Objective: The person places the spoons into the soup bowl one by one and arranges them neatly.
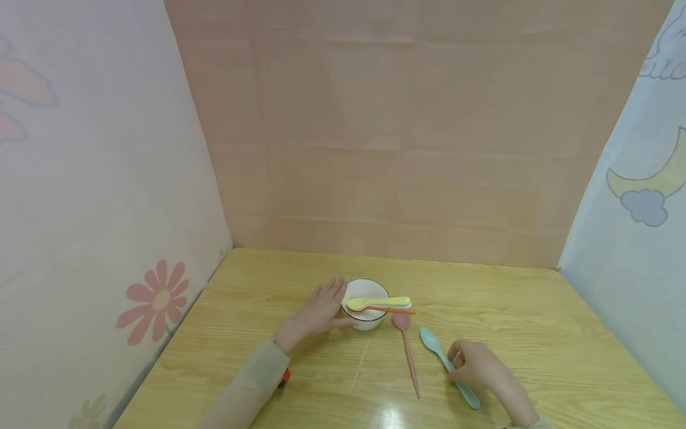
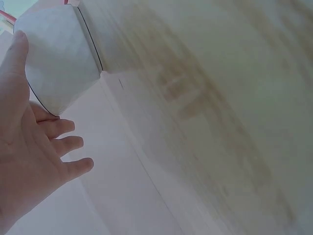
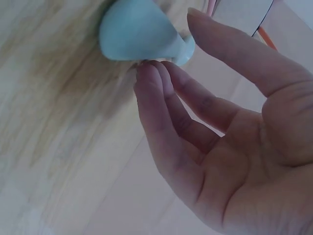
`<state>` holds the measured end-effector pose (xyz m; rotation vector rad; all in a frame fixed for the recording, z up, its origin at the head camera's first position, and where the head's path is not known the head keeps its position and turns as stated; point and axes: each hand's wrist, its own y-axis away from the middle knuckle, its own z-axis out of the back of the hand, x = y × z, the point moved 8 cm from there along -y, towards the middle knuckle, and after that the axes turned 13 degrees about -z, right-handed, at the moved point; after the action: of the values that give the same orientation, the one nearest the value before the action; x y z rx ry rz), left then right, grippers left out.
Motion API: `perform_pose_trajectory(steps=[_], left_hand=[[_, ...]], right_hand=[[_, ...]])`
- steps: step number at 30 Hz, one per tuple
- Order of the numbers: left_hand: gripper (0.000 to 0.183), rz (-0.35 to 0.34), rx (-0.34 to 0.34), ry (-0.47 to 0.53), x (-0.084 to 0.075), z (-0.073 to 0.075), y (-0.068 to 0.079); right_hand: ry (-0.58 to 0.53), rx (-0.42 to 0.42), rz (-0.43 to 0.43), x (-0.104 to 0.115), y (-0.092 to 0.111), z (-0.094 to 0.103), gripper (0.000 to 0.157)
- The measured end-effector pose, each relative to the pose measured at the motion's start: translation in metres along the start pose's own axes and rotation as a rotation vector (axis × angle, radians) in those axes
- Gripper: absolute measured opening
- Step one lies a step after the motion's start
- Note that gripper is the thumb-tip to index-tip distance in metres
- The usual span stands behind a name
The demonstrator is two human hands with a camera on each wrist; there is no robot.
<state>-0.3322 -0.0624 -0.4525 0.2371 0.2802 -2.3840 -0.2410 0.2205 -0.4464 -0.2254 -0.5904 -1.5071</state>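
Observation:
A white bowl (image 1: 370, 325) with a dark rim stands on the table. A yellow spoon (image 1: 395, 301), an orange one (image 1: 393, 310) and a whitish one, mostly hidden under the yellow, lie across it. My left hand (image 1: 320, 313) rests against the bowl's left side; in the left wrist view its thumb touches the bowl wall (image 2: 61, 54) and its fingers spread loosely. A light blue spoon (image 1: 430, 339) lies diagonally on the right. Over its handle (image 3: 137, 29) is my right hand (image 1: 474, 362), fingers bent beside it and thumb apart from it, without a grip.
Between the bowl and the blue spoon lies a pink spoon (image 1: 410, 360), its head near the bowl. A small red and dark object (image 1: 286, 376) shows partly beside the left sleeve. Wall panels (image 1: 396, 149) border the wooden table (image 1: 536, 333) at the back and sides.

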Motion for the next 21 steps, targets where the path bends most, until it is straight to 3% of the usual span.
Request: perform_pose_trajectory(steps=[9,21], left_hand=[[0.098,0.005,-0.004,-0.003,-0.0011,0.0025,-0.0006],[0.099,0.008,0.003,-0.011,-0.0001,0.0006,-0.0008]], right_hand=[[-0.042,0.014,0.035,0.0002,0.0028,-0.002,0.036],[-0.031,-0.014,-0.017,-0.0006,0.0025,-0.0034,0.034]])
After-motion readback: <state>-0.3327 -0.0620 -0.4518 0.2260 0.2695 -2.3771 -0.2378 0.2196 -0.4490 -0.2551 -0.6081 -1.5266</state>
